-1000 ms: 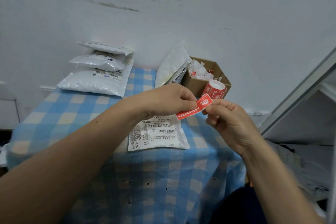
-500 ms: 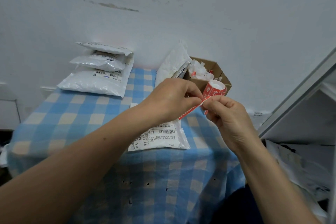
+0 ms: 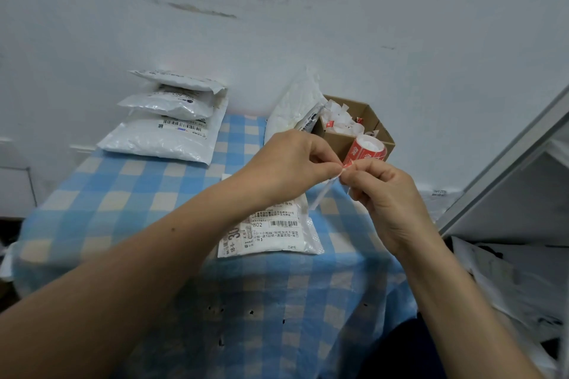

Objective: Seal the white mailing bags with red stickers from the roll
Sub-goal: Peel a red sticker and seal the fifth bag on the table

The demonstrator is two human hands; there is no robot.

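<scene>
The left hand [image 3: 294,169] and right hand [image 3: 389,198] both pinch a small red paper sticker [image 3: 345,165] above a white labelled plastic mailing bag [image 3: 274,232], with a red sticker roll [image 3: 366,151] just beyond them.

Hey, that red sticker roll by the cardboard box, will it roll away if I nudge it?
The sticker roll seems to stand on end beside the cardboard box, so a nudge would probably slide or tip it, not roll it. It looks like wound paper, so likely light.
</scene>
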